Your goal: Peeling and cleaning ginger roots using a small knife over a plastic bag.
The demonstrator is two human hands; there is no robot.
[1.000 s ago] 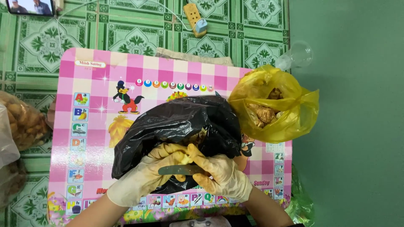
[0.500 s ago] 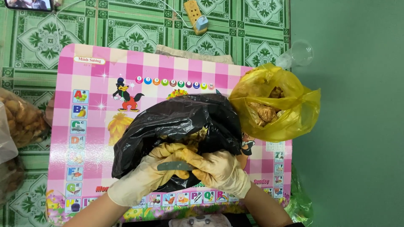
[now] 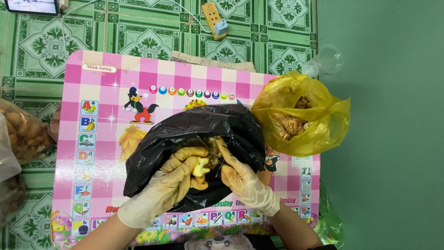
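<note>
Pale yellow, a small peeled root piece (image 3: 200, 166) sits in your gloved left hand (image 3: 178, 180), fingers curled around it over the open black bag (image 3: 194, 134) on the pink table (image 3: 106, 92). Your right hand (image 3: 240, 180) is just beside it; whether it grips anything is unclear.

Two gloved hands (image 3: 162, 185) (image 3: 245, 183), one black bag (image 3: 203, 129), one yellow bag (image 3: 319, 129), one pink table (image 3: 106, 83), one plastic cup (image 3: 326, 60).
</note>
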